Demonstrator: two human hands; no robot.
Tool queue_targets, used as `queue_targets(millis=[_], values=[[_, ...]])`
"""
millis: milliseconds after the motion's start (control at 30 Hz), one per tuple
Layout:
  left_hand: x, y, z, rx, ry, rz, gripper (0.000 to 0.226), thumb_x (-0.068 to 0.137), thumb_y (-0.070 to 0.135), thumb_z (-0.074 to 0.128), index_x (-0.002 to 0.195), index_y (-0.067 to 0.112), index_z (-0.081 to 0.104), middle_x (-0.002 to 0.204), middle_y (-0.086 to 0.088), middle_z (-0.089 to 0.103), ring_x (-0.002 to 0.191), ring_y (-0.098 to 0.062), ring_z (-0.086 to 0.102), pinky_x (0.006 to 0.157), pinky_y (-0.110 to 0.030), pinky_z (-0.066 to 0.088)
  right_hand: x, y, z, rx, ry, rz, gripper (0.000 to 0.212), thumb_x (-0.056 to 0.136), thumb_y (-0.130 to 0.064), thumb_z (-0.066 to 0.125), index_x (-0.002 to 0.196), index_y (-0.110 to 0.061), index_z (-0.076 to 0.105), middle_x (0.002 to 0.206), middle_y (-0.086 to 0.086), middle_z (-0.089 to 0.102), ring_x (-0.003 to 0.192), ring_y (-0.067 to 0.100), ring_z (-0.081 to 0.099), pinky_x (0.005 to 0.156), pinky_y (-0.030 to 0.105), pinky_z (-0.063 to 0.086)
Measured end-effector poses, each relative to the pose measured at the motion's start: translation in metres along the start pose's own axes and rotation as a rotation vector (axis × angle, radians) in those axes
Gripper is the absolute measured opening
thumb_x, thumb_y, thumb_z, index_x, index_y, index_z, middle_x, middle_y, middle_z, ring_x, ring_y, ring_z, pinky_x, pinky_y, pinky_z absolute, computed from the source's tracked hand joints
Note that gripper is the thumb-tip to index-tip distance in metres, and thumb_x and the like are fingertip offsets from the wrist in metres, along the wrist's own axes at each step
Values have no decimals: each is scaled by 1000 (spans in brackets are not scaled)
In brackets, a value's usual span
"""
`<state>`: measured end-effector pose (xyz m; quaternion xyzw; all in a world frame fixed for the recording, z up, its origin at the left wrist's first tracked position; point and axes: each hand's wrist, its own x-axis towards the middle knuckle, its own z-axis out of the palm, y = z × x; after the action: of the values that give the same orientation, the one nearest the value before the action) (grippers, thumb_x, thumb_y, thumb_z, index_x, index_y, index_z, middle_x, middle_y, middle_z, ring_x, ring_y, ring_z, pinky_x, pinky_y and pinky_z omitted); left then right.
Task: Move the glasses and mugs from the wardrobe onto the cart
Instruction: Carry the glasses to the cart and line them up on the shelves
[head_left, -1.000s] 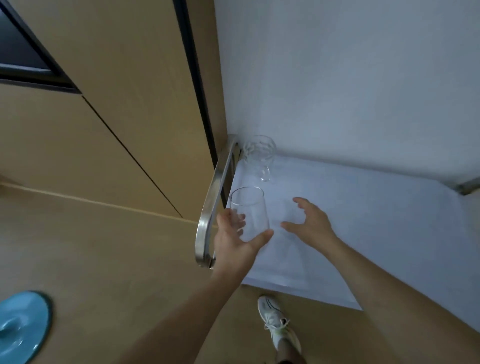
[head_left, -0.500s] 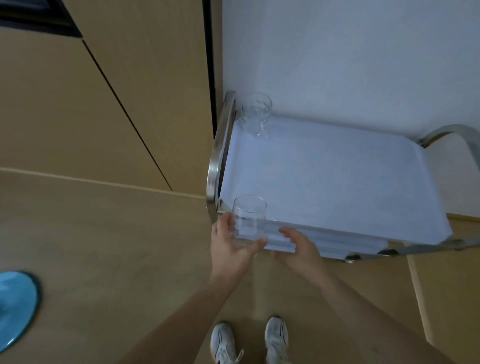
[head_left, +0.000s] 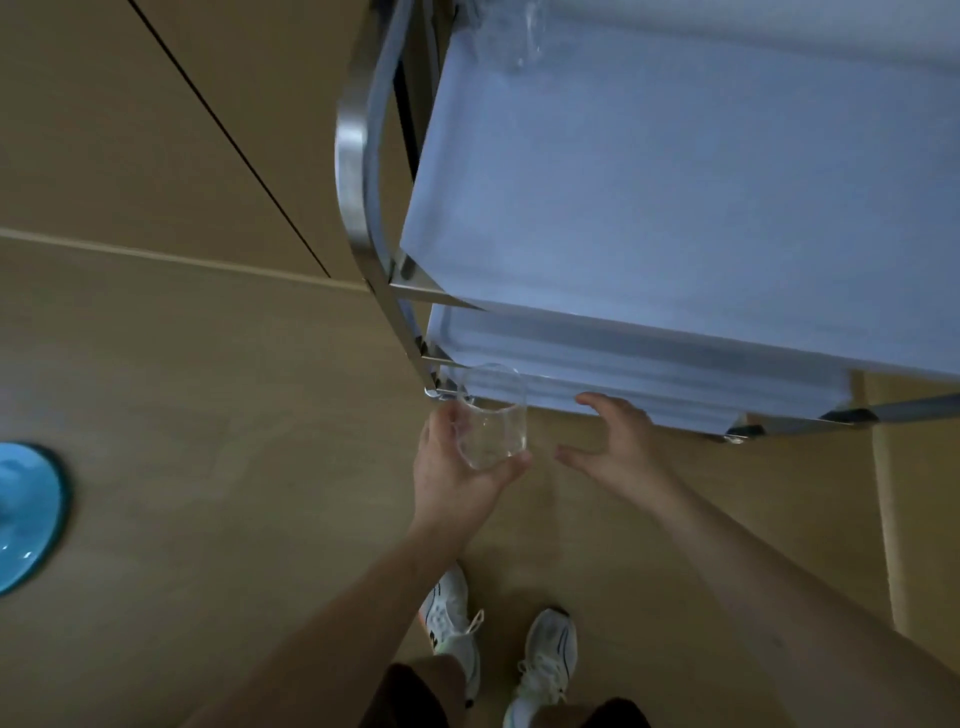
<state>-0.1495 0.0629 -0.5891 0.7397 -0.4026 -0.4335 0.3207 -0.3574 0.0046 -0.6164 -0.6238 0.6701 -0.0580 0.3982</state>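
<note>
My left hand (head_left: 457, 473) grips a clear straight glass (head_left: 493, 415) upright, just off the front left corner of the cart (head_left: 363, 156), at the height of its lower shelves. My right hand (head_left: 618, 447) hovers open beside it, fingers spread, fingertips near the front edge of a lower white shelf (head_left: 649, 364). The cart's top shelf (head_left: 675, 182) is covered in white. A second clear glass (head_left: 524, 36) stands at its far left corner, blurred and cut by the frame's top edge.
Beige wardrobe doors (head_left: 156, 130) stand left of the cart, close to its steel side handle. A round blue object (head_left: 26, 514) lies on the wooden floor at the far left. My two white shoes (head_left: 498, 649) are below the hands.
My left hand has brought the glass down from above the top shelf to in front of the lower shelves. My right hand followed it down. The view tilted downward.
</note>
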Motion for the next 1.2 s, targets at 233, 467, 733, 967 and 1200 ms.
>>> queue_targets(millis=[233,467,733,967,1200], values=[[69,-37,58,-95,53,71,78,57,46,92,122,29,53,120,11,63,111,-7,62,96,-41,55,61,49,31,-26,128,-91,79,71,-50,86,140,-29,54,143,-2,52,134,25,41,106,34,36],[142,-63,93,-240,76,224,81,55,50,92,123,33,51,121,12,62,113,-4,62,97,-36,55,122,66,44,-94,308,-275,78,70,-46,89,136,-17,58,137,7,55,130,29,45,109,31,29],[217,-69,108,-276,186,457,80,60,44,93,126,32,51,118,17,61,110,1,61,96,-33,55,201,57,55,-200,414,-430,73,79,-54,78,140,-21,56,143,8,50,137,30,38,113,29,24],[270,-68,112,-268,236,562,86,63,34,96,136,25,51,124,16,59,116,0,59,96,-25,52,264,36,60,-277,383,-462,62,89,-46,67,145,-28,49,154,7,39,145,27,29,119,34,25],[333,-40,113,-170,319,617,86,61,39,97,132,15,53,123,6,61,113,-7,61,94,-28,55,282,42,71,-439,454,-497,52,91,-47,53,139,-27,52,148,8,43,141,30,34,116,39,26]])
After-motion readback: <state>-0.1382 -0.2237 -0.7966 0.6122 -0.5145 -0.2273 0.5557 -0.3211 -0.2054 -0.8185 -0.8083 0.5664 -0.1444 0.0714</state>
